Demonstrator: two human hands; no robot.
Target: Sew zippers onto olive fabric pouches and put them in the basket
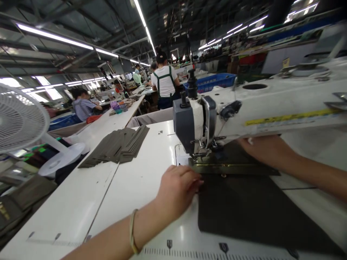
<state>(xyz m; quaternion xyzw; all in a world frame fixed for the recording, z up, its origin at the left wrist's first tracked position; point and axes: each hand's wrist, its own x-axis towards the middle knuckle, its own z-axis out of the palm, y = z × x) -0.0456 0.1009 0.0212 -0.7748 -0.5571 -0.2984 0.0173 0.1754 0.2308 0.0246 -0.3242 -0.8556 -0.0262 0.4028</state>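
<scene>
A dark fabric piece [252,213] with a brass-coloured zipper [233,165] across it lies on the white sewing table [135,206]. Part of it is under the needle area of the white and grey sewing machine [271,108]. My left hand [180,187], with a band on its wrist, pinches the left edge of the fabric just below the zipper, fingers closed. Behind the machine arm, my right hand [253,148] rests over the far part of the fabric; its fingers are hidden by the machine.
A fanned stack of grey-brown pieces [116,144] lies at the left of the table. Beyond are a white fan [21,119], folded fabric [29,195], a blue crate [214,82] and people [165,81] working at long tables.
</scene>
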